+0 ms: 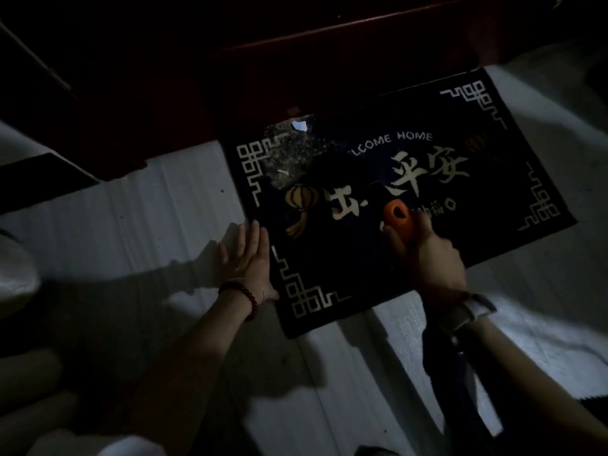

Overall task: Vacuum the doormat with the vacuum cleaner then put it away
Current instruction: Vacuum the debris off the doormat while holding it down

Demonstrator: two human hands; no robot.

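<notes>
The left hand (248, 258) lies flat, palm down, fingers straight and together, pointing toward 12 o'clock, a bead bracelet (243, 299) on its wrist. The right hand (434, 255) curls around something orange, forearm running to 5 o'clock, a watch (468, 312) on its wrist.

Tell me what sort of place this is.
Probably a home entryway, dimly lit: a "WELCOME HOME" doormat lies on pale floor tiles against a dark red-brown door.
</notes>
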